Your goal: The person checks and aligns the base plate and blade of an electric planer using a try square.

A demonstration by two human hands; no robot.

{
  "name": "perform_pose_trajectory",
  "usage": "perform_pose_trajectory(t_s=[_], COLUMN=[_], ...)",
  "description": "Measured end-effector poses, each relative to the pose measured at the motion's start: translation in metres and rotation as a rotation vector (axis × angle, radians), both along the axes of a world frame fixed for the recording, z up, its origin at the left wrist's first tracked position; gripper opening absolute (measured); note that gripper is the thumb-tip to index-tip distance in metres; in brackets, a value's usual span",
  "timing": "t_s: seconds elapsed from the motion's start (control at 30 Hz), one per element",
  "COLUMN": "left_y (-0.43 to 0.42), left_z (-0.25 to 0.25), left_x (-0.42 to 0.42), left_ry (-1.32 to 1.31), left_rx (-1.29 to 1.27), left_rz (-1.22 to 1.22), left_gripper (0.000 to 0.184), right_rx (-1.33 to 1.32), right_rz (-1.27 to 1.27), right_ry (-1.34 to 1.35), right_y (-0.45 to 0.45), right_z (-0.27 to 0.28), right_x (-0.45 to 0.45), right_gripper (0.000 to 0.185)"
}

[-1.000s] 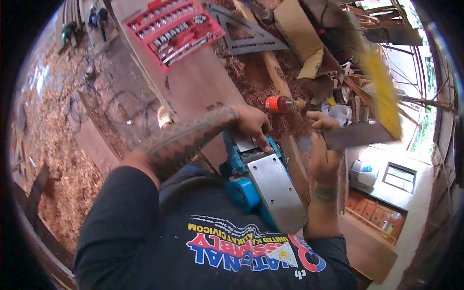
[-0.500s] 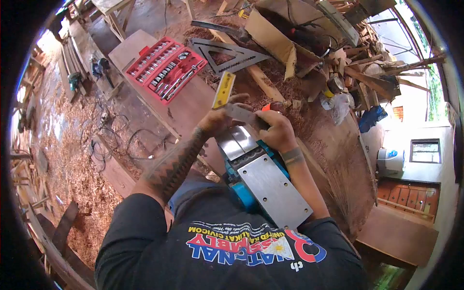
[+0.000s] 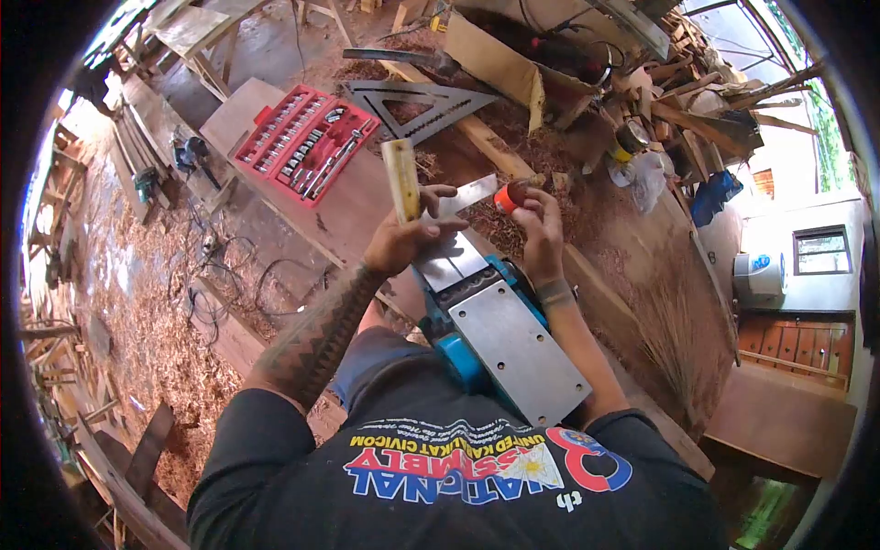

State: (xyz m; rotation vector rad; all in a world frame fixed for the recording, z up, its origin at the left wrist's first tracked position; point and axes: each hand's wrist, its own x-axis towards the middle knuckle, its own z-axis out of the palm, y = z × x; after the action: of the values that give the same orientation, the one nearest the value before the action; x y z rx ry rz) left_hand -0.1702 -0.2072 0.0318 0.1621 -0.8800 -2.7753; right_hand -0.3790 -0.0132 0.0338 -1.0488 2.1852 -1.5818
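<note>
My left hand (image 3: 408, 236) grips a try square by its pale yellow stock (image 3: 400, 179), which stands up from the fingers. The square's metal blade (image 3: 472, 192) points right, above the planer. Curled fingers of my right hand (image 3: 543, 234) hold a small round thing with an orange rim (image 3: 505, 200) and a dark side; its kind is unclear. Between my forearms lies a teal electric planer (image 3: 463, 362), its metal sole (image 3: 521, 357) facing up against my body. Its shorter front plate (image 3: 454, 266) is partly shaded beneath my hands.
An open red socket set (image 3: 307, 147) lies on a plank at the upper left. Beyond my hands are a metal speed square (image 3: 417, 105) and a cardboard box (image 3: 500, 69). Scrap wood (image 3: 706, 119) is heaped at the upper right; wood shavings (image 3: 174, 321) cover the floor.
My right hand has let go of the square's blade and drawn back to the right, around the orange-rimmed thing. The square has turned in my left hand, its stock now more upright.
</note>
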Motion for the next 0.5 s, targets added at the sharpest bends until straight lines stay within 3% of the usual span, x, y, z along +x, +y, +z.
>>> perform_pose_trajectory(t_s=[0.07, 0.1, 0.2, 0.27, 0.4, 0.5], left_y=[0.004, 0.003, -0.003, -0.001, -0.015, -0.029], left_z=[-0.003, -0.003, -0.004, -0.002, 0.005, -0.003], left_x=[0.000, 0.002, 0.001, 0.005, 0.040, 0.107], left_ry=[0.043, 0.036, 0.074, 0.063, 0.129, -0.066], left_rx=[-0.195, -0.101, -0.034, -0.071, -0.442, -0.690], left_rz=[0.037, 0.030, 0.162, 0.258, 0.393, 0.448], left_gripper=[0.042, 0.041, 0.037, 0.038, 0.048, 0.052], right_rx=[0.129, 0.201, 0.232, 0.175, 0.164, 0.073], right_rz=[-0.099, -0.101, 0.293, 0.356, 0.341, 0.330], right_ry=[-0.421, -0.622, -1.312, -1.308, -1.157, -1.166], right_y=[0.015, 0.024, 0.058, 0.071, 0.079, 0.079], right_z=[-0.012, -0.011, -0.002, 0.026, 0.030, 0.031], right_x=[-0.004, -0.002, 0.018, 0.035, 0.037, 0.040], right_gripper=[0.038, 0.035, 0.044, 0.056, 0.076, 0.074])
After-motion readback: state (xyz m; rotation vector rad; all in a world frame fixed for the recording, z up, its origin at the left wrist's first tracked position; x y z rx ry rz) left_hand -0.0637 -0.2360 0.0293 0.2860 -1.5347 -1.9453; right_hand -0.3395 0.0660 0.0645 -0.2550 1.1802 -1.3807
